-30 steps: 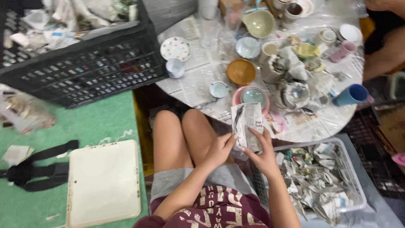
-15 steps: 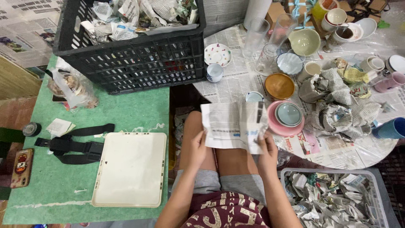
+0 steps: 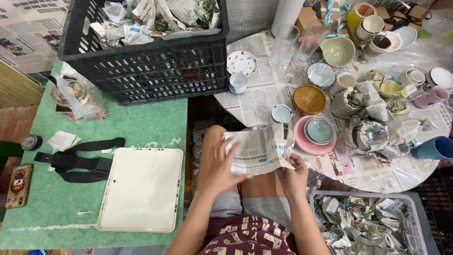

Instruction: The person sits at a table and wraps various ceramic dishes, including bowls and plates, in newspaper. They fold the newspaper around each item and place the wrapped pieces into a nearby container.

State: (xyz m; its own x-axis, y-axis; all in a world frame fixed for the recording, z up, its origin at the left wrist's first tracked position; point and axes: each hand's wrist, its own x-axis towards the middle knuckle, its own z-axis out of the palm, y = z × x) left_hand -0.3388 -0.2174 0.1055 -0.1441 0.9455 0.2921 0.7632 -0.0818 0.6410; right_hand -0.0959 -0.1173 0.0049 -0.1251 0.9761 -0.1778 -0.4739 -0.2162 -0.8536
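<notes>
Fingers of the left hand (image 3: 218,163) press flat on a newspaper sheet (image 3: 257,152); right hand (image 3: 293,175) pinches its corner. Wrapping seems underway; the pink plate (image 3: 302,141) sits at two o'clock.

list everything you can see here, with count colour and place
newspaper sheet: one, grey print, held over the lap
black crate: one, top left, full of crumpled paper
grey basket: one, bottom right, full of crumpled paper
cream tray: one, on the green mat
black strap: one, left of the tray
phone: one, far left edge
round table: one, covered in newspaper
pink plate: one, under a grey-blue bowl
orange bowl: one, mid table
clear glasses: about three, table top
blue mug: one, right edge
wrapped bundles: several, grey, right of the pink plate
left hand: grip on the sheet's left side
right hand: grip on its lower right edge
</notes>
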